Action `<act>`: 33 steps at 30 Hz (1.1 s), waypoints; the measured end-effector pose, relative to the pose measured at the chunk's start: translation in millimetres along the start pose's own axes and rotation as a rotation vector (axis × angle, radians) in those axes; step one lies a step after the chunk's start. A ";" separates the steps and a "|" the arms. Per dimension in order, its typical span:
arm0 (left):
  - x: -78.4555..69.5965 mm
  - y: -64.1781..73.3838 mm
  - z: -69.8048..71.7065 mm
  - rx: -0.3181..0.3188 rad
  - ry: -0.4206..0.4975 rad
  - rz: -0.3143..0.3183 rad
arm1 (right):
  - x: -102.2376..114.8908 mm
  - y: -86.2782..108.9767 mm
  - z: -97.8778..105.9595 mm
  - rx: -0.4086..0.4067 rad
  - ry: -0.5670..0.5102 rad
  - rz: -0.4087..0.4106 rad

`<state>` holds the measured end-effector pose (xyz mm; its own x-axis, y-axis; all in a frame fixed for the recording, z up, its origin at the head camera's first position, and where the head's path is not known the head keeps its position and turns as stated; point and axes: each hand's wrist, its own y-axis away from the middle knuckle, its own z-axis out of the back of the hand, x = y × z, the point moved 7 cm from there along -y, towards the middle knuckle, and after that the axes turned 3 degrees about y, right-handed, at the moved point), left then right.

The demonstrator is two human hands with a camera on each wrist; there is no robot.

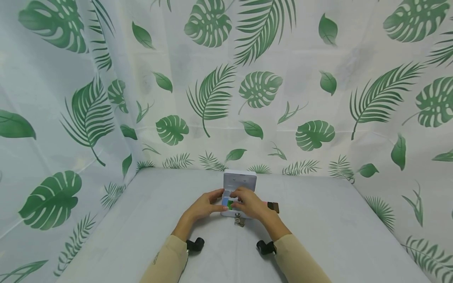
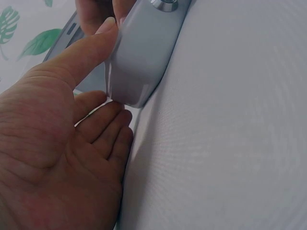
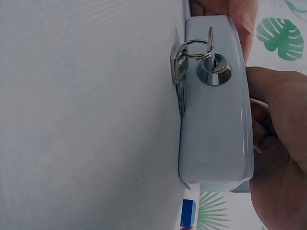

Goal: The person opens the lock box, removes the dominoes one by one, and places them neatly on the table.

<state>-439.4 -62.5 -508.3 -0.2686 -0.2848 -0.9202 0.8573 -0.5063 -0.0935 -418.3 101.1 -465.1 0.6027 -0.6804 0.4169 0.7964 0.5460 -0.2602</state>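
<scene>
A small light-grey metal cash box point(image 1: 230, 214) stands on the table with its lid point(image 1: 240, 180) raised. At its left side my left hand point(image 1: 202, 205) grips the box, thumb on the rim and fingers against the side wall. My right hand point(image 1: 250, 203) reaches over the box from the right with bent fingers inside. Near its fingertips lie a green piece point(image 1: 230, 204) and a blue piece point(image 1: 225, 201). Whether the right fingers pinch anything is hidden. A key on a ring point(image 3: 196, 48) sits in the front lock point(image 3: 214, 71), and another key point(image 3: 180, 72) hangs from it.
Right of the box, partly behind the right forearm, lie dark and pinkish pieces point(image 1: 273, 206). A small blue block point(image 3: 188, 213) shows past the box in the right wrist view. White cloth covers the table point(image 1: 148, 220); a leaf-patterned curtain point(image 1: 219, 51) stands behind.
</scene>
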 end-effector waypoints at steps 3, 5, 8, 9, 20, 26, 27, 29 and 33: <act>-0.8 0.6 0.0 0.000 0.009 -0.003 | -0.7 -0.9 -1.6 0.002 0.010 -0.003; -0.5 0.8 -0.3 0.000 0.011 -0.007 | -1.1 -0.8 -2.2 0.002 0.010 -0.009; -0.6 1.0 -0.5 -0.003 0.012 -0.013 | -0.5 -1.2 -2.4 0.004 -0.001 -0.012; -0.2 0.7 -0.5 -0.003 0.012 -0.013 | -0.6 -1.5 -2.5 0.005 -0.003 -0.010; -0.9 2.0 0.0 0.006 0.018 -0.005 | -1.6 -7.4 -5.5 0.029 -0.002 -0.014; -0.6 1.5 0.3 0.004 0.000 0.003 | -1.6 -11.6 -8.1 0.035 -0.005 -0.018; -0.6 1.5 0.4 0.005 -0.003 0.004 | -2.0 -12.0 -8.9 0.038 -0.002 -0.021; -0.4 1.5 0.3 0.008 -0.005 0.005 | -2.7 -12.4 -10.5 0.041 0.008 -0.026; 0.7 1.4 0.0 0.011 -0.007 0.007 | -4.1 -12.5 -12.5 0.042 0.010 -0.036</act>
<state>-438.4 -63.5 -509.0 -0.2657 -0.2945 -0.9180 0.8545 -0.5128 -0.0828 -430.1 91.0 -474.5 0.5747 -0.7045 0.4163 0.8146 0.5413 -0.2084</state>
